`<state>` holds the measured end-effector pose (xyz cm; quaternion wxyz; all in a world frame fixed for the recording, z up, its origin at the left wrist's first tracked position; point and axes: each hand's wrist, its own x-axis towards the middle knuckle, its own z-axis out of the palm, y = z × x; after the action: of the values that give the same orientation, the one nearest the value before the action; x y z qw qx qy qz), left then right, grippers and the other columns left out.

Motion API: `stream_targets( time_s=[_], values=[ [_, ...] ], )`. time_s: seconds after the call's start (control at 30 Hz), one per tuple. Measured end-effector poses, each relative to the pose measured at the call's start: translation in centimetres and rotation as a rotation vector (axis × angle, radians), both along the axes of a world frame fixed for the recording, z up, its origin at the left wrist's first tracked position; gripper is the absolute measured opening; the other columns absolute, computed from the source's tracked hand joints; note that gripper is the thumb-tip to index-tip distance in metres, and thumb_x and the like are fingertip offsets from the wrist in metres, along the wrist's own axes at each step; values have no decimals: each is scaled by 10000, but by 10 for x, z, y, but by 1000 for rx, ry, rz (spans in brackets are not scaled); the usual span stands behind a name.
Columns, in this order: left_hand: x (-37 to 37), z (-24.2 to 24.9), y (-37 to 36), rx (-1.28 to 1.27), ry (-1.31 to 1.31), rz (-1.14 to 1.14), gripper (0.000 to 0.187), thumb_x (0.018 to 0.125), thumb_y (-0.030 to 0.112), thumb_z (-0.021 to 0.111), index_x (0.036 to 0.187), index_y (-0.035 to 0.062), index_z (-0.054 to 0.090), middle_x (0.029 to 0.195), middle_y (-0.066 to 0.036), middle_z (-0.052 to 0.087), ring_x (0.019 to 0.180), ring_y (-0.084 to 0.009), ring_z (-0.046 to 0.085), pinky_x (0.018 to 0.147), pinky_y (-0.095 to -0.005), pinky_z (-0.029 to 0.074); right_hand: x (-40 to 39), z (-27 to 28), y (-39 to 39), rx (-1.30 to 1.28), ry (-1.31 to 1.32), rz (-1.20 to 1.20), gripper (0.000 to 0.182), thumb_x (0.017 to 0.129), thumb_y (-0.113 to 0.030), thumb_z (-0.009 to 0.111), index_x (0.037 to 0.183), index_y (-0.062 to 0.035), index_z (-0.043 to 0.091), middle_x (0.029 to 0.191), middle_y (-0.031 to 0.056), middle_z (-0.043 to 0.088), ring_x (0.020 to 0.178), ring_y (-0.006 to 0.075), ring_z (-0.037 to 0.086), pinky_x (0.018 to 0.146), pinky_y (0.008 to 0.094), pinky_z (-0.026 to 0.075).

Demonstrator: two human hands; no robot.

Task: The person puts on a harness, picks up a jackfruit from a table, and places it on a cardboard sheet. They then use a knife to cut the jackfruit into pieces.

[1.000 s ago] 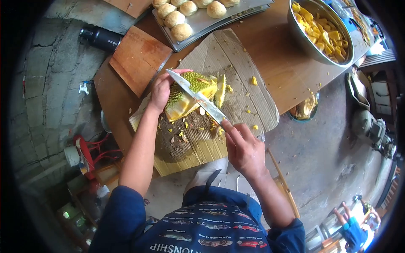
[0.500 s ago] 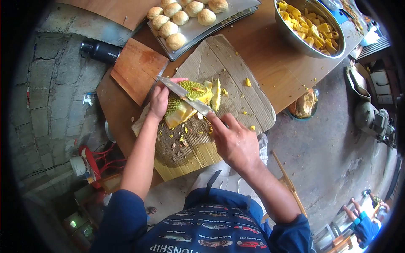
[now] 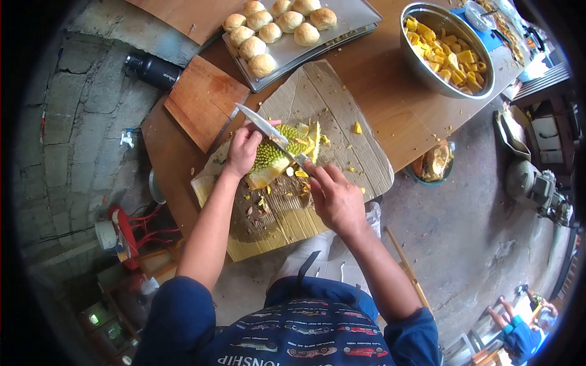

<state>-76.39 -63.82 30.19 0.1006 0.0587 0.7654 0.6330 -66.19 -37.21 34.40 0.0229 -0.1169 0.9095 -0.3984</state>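
A cut piece of jackfruit [image 3: 267, 155] with spiky green rind lies on a sheet of cardboard [image 3: 360, 116]. My left hand [image 3: 244, 151] grips its left side, the fingertips partly hidden behind the fruit. In my right hand [image 3: 339, 198] is the handle of a long knife [image 3: 264, 124], whose blade slants up and left across the top of the fruit. A strip of rind [image 3: 315, 140] stands at the fruit's right side. Yellow bits, seeds and brown scraps [image 3: 262, 213] are scattered over the cardboard below it.
Bread rolls sit on a metal tray [image 3: 342, 33] at the back. A steel bowl [image 3: 406, 49] of yellow jackfruit flesh is at the right. Left are a wooden board [image 3: 204, 100] and a black bottle [image 3: 152, 71]. On the floor stands a basin with fruit [image 3: 436, 161].
The knife now lies more over the rind, its cutting end shifted slightly up and right. My right hand has moved a little downward. The view has shifted slightly.
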Motion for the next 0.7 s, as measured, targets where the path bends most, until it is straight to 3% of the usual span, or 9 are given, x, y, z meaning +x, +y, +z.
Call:
stream_targets(
  time_s=[0.07,0.23,0.33,0.47,0.53,0.7],
  values=[
    [-3,-4,-3,12,6,-27,371,1003,69,466,1267,-33,706,1311,-153,714,1185,-193,646,1102,-354,458,12,5,9,6,-15,-6,377,996,-215,662,1370,-227,614,977,76,629,756,314,715,579,451,586],
    [-6,0,-4,-88,96,-45,272,999,85,468,1049,-41,705,1269,-169,743,1208,-208,649,1112,-354,453,37,8,32,35,23,-16,410,979,-165,681,1383,-204,621,968,48,638,755,278,715,565,414,580],
    [-6,-4,-5,77,-18,15,302,1006,93,468,1098,-52,716,1256,-156,751,1175,-208,662,1095,-353,465,29,-1,25,21,24,-34,369,995,-182,662,1360,-210,619,972,61,636,762,301,713,575,428,584],
    [-3,2,-8,-44,28,-42,383,1016,107,463,1264,-61,702,1283,-174,734,1194,-205,662,1099,-352,468,7,-9,9,-3,18,-1,302,1027,-232,614,1329,-236,598,975,84,628,759,346,702,593,463,584],
    [-2,5,-7,-57,37,-63,385,1010,108,469,1266,-65,698,1293,-188,726,1199,-210,661,1109,-353,461,10,-7,11,-3,-70,8,314,1026,-206,632,1340,-204,648,995,91,651,794,341,704,656,453,592],
    [-1,0,-7,24,21,-41,332,996,86,477,1170,-67,715,1296,-189,728,1190,-211,661,1109,-369,459,43,-6,28,-28,-30,-31,323,1027,-228,632,1350,-213,641,977,92,642,769,332,703,628,460,588]
  ],
)
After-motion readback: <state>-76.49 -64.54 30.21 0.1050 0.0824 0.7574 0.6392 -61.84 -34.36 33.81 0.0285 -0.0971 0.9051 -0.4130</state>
